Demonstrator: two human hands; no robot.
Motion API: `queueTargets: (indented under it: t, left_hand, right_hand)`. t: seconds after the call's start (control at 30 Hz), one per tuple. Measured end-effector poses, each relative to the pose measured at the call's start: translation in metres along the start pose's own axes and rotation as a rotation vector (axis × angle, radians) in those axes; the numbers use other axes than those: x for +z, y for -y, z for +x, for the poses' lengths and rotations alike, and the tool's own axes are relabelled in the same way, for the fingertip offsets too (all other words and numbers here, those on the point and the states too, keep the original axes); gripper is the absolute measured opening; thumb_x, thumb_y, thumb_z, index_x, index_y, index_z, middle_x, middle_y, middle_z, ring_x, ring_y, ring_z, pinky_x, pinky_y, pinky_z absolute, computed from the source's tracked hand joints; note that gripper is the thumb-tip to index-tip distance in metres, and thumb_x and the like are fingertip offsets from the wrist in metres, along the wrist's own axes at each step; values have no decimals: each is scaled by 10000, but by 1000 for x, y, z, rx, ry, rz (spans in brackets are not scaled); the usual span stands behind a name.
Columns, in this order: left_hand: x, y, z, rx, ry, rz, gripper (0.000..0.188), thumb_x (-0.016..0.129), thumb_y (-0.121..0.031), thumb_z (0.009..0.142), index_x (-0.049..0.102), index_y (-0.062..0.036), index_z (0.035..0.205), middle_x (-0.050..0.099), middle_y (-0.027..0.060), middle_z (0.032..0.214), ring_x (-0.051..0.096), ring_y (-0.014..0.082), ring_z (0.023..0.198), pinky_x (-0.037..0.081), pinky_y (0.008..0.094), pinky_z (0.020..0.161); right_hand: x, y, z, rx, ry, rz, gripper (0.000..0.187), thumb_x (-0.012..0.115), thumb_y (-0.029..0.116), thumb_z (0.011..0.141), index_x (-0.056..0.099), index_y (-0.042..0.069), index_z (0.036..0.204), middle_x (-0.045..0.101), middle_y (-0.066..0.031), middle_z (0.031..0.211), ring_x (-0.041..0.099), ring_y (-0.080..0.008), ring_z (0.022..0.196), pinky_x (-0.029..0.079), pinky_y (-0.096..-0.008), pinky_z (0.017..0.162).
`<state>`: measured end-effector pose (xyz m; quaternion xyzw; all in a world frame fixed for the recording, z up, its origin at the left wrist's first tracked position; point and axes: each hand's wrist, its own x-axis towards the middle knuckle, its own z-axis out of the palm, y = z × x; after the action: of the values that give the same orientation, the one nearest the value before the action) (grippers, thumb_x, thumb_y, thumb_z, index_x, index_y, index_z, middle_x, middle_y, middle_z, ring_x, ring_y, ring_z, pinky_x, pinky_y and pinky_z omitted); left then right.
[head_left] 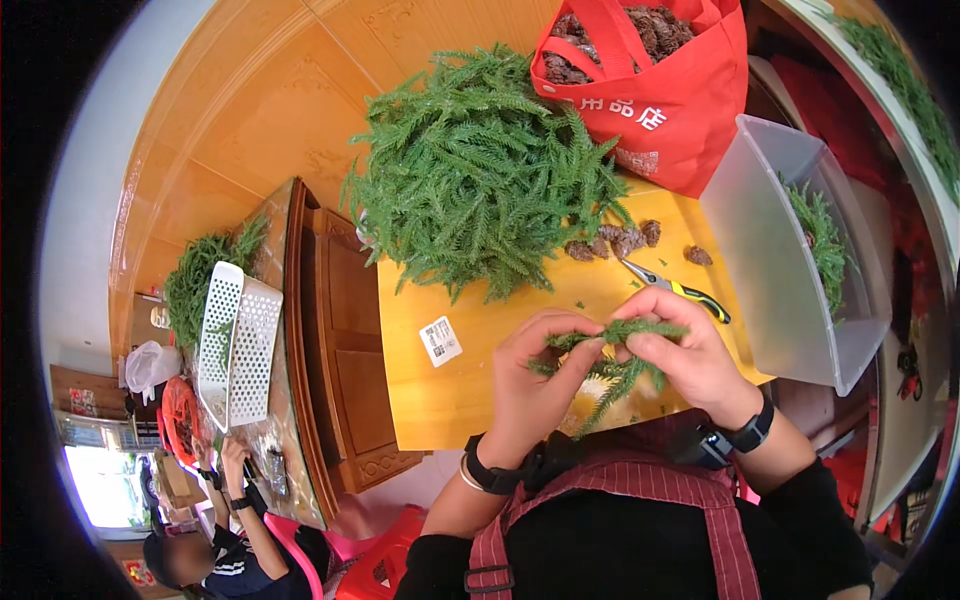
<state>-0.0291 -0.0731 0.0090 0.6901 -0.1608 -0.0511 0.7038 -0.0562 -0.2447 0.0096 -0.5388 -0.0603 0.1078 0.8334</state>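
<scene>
My left hand (pixel 535 385) and my right hand (pixel 690 350) both pinch a bundle of green fir-like sprigs (pixel 610 355) over the near edge of a yellow wooden table (pixel 460 390). The sprig tips stick out right of my right hand and hang down between my wrists. A big heap of the same green sprigs (pixel 480 170) lies on the table beyond my hands. Several brown pine cones (pixel 625 240) sit by the heap. Yellow-handled pliers (pixel 675 288) lie just beyond my right hand.
A red bag (pixel 670 110) full of pine cones stands at the far right. A clear plastic bin (pixel 770 250) with a few sprigs is at my right. At far left, another person works at a table with a white basket (pixel 235 345) and more greenery (pixel 200 275).
</scene>
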Motion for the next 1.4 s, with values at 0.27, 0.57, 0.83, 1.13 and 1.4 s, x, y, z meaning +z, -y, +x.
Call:
queueTargets:
  t: [0.27, 0.57, 0.83, 1.13, 1.4]
  left_hand:
    - [-6, 2, 5, 355, 90, 186, 162, 640, 71, 733, 599, -19, 861, 601, 92, 850, 582, 191, 782, 466, 280, 682]
    - [-9, 4, 5, 604, 126, 421, 249, 665, 88, 668, 610, -53, 867, 613, 104, 871, 597, 241, 793, 481, 307, 683]
    - [-6, 10, 7, 643, 115, 401, 266, 656, 95, 671, 594, -49, 886, 613, 120, 899, 599, 257, 802, 486, 321, 695]
    - [-5, 8, 1, 292, 206, 158, 268, 669, 62, 698, 581, -7, 941, 600, 108, 940, 582, 210, 886, 483, 303, 737]
    - [-5, 5, 7, 108, 224, 125, 219, 689, 50, 693, 634, 17, 903, 598, 101, 913, 575, 174, 855, 467, 262, 746]
  right_hand:
    - [-5, 0, -1, -47, 27, -38, 173, 538, 73, 832, 550, 3, 989, 568, -67, 950, 550, -116, 827, 437, -237, 742]
    - [-7, 17, 1, 93, 98, -132, 173, 571, 57, 803, 564, 3, 967, 565, -53, 945, 518, -116, 904, 406, -244, 793]
    - [-9, 18, 0, -65, 122, -330, 206, 655, 33, 760, 572, 19, 948, 578, -36, 928, 533, -115, 890, 419, -258, 810]
    - [-7, 20, 0, -164, 48, -573, 175, 670, 43, 730, 595, 27, 887, 614, -53, 867, 571, -144, 823, 440, -272, 754]
    - [-7, 18, 0, -172, -18, -730, 287, 679, 54, 709, 562, 31, 970, 606, -63, 927, 577, -164, 855, 443, -291, 787]
